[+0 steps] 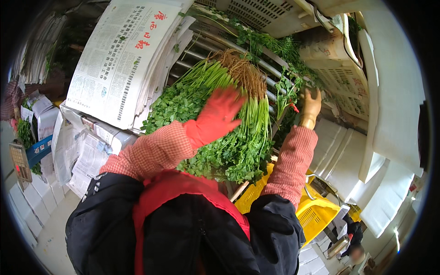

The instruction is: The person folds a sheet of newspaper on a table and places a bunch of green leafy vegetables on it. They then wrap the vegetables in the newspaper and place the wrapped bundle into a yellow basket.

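Note:
A broad pile of leafy green herbs, perhaps coriander (254,127), lies on a rack of metal bars (192,56), with its brown roots (247,68) towards the far side. Over the stems is my left hand (218,115) in a red glove, slightly blurred, fingers spread, nothing seen in its grip. At the right, my right hand (311,103) in a yellowish glove is raised with fingers bent, beside a small loose sprig (287,89) and a red tie (294,107). Whether it touches them is unclear.
A thick stack of newspapers (117,62) adjoins the pile on the left. Slotted pale plastic crates (338,75) stand at the back right. Yellow crates (314,213) and white foam boxes (338,151) are at the right. Another person (354,237) shows at the lower right.

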### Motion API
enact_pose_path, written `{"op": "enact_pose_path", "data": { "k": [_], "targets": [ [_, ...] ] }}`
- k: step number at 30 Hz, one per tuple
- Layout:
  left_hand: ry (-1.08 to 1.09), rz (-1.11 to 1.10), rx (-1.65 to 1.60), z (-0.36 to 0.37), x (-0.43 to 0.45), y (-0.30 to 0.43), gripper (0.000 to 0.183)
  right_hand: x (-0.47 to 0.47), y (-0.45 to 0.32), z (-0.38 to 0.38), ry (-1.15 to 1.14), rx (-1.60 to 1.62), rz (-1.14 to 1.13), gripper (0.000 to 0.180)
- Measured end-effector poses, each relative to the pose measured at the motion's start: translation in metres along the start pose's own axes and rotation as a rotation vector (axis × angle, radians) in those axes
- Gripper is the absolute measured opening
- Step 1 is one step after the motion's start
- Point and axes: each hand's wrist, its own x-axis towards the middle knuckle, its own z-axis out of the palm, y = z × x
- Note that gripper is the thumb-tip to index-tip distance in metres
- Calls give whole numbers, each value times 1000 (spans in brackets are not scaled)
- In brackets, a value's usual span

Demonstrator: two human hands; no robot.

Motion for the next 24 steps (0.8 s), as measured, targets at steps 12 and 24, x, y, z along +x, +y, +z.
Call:
{"op": "enact_pose_path", "data": {
  "k": [12, 24],
  "targets": [
    [-286, -737, -153, -53, -11, -91, 73, -99, -76, 52, -362, -110, -282, 22],
    [-395, -740, -650, -63, -12, -137, 51, -153, -90, 89, -838, -288, -968, 19]
  ]
}}
